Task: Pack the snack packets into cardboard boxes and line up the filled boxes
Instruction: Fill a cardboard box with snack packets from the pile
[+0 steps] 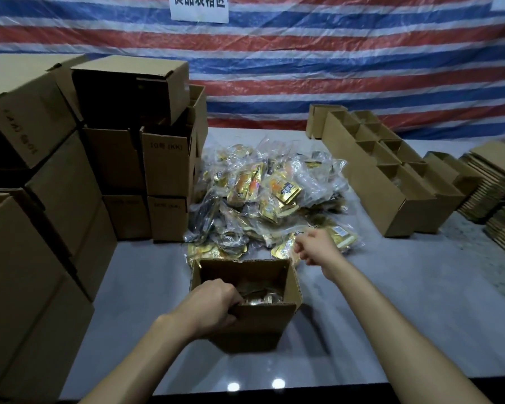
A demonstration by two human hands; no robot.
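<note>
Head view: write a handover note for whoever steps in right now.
Left hand: grip on the near-left wall of the open cardboard box, which holds some packets.
Right hand: over the near edge of the snack packet pile; unclear whether it holds anything.
Done: row of open boxes lined up at right.
To do: large pile unpacked; this box not yet in line.

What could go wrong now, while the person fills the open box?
The left hand grips only one corner of the open box, so it may tilt or slide. The packet pile looks loose; packets may slip off as the right hand reaches for one. The stacked boxes on the left sit unevenly and might topple.
</note>
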